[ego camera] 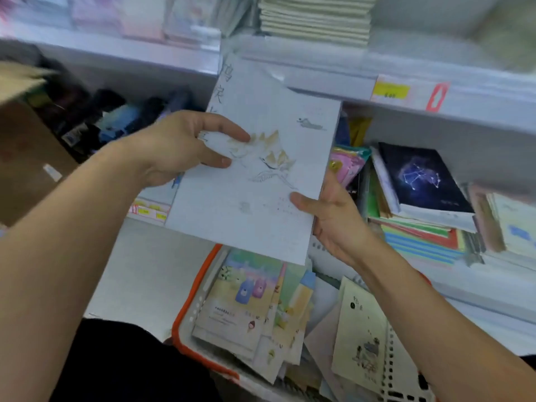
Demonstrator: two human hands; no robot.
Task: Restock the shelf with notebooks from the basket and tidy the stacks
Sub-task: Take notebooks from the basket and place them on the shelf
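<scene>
my left hand pinches the pale notebook | my right hand grips its edge | above the basket

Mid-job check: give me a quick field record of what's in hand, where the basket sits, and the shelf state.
held item: pale notebook with crane drawing, lifted above the basket
left hand: grip on the notebook's left edge, thumb on the cover
right hand: grip on the lower right corner, thumb on top
basket: orange-rimmed, below the hands, several notebooks inside
shelf right: dark constellation notebook atop an uneven stack
upper shelf: cream notebook stack
placed yet: no
</scene>
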